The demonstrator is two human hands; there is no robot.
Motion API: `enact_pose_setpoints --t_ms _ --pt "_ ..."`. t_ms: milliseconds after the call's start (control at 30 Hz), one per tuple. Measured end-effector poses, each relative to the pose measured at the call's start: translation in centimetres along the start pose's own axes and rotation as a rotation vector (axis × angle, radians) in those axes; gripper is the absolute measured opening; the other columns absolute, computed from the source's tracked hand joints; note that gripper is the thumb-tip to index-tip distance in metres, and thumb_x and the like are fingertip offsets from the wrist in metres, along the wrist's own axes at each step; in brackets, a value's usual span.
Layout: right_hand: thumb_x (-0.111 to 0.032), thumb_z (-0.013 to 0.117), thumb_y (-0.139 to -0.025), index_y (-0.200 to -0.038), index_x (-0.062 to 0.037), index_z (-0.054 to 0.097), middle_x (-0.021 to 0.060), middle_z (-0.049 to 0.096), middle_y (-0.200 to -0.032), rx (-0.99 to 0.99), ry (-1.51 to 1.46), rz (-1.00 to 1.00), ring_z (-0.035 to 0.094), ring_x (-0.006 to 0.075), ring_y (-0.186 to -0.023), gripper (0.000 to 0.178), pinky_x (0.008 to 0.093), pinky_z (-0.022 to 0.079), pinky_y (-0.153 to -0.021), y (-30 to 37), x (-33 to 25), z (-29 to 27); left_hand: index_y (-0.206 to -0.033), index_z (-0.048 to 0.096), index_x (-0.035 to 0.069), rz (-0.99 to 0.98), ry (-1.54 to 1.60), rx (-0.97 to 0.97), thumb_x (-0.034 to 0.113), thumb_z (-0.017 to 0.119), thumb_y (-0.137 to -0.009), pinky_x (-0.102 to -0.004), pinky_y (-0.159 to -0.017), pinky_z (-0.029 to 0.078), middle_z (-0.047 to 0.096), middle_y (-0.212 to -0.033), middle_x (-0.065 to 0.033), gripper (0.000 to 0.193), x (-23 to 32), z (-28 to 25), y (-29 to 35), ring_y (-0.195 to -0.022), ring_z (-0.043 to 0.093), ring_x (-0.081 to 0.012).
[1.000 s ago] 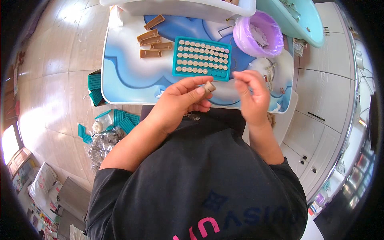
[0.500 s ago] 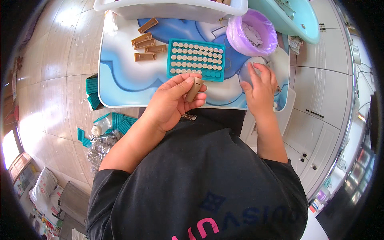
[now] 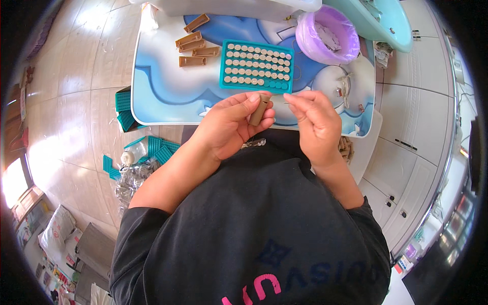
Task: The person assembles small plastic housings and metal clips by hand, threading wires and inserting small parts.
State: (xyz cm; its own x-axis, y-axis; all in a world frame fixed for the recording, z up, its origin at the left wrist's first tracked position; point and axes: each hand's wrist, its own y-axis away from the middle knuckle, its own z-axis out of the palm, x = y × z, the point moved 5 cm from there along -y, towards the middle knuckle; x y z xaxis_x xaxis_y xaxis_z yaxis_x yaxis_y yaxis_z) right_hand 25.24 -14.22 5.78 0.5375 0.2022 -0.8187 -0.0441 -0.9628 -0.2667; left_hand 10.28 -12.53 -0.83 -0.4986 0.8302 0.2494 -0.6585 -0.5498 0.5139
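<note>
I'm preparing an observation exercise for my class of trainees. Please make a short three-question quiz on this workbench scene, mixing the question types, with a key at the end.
1. Multiple choice: What does the left hand hold?
A) a clear bottle
B) a brown piece
C) a teal tray

2. True or false: The purple bin stands to the left of the teal tray.

3. Count: How many loose brown pieces lie on the table left of the tray?

Key:
1. B
2. False; it stands to the right.
3. Five
</note>
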Motion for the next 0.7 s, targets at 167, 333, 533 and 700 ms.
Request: enact_pose_setpoints --t_ms 167,333,533,700 --pt "0.001 0.069 -0.072 -0.083 -0.0030 0.062 0.0096 0.062 -0.080 -0.013 0.164 -0.221 0.060 0.0238 -0.071 0.014 0.0320 0.047 -0.061 -0.1 -1.6 1.1 -0.112 0.052 -0.001 0.049 -0.028 0.009 0.017 0.049 -0.094 -0.0312 -0.083 0.050 0.060 -0.095 -0.0071 0.025 0.0 0.1 0.2 -0.089 0.060 -0.0176" --pt "-0.002 0.070 -0.069 -0.080 -0.0041 0.059 0.0092 0.062 -0.080 -0.050 0.208 -0.262 0.060 0.0276 -0.071 0.017 0.0362 0.047 -0.061 0.0 -1.6 1.6 -0.108 0.053 0.001 0.037 -0.054 0.034 0.018 0.052 -0.092 -0.0333 -0.080 0.049 0.060 -0.092 -0.0066 0.023 -0.1 -0.4 0.2 -0.088 0.060 -0.0177" --pt "-0.003 0.070 -0.069 -0.079 -0.0040 0.057 0.0088 0.061 -0.078 -0.069 0.240 -0.275 0.059 0.0274 -0.070 0.016 0.0365 0.047 -0.060 -0.3 -1.9 1.5 -0.106 0.055 0.003 0.026 -0.050 0.000 0.021 0.056 -0.091 -0.0317 -0.075 0.049 0.061 -0.089 -0.0053 0.023 0.0 0.2 0.4 -0.087 0.060 -0.0180" --pt "-0.004 0.069 -0.070 -0.078 -0.0048 0.057 0.0081 0.061 -0.077 -0.121 0.264 -0.263 0.059 0.0271 -0.069 0.014 0.0363 0.047 -0.060 -0.4 -1.9 1.6 -0.099 0.056 0.002 0.079 -0.060 0.051 0.016 0.060 -0.088 -0.0282 -0.071 0.049 0.060 -0.085 -0.0047 0.018 0.2 0.4 0.3 -0.084 0.060 -0.0160"
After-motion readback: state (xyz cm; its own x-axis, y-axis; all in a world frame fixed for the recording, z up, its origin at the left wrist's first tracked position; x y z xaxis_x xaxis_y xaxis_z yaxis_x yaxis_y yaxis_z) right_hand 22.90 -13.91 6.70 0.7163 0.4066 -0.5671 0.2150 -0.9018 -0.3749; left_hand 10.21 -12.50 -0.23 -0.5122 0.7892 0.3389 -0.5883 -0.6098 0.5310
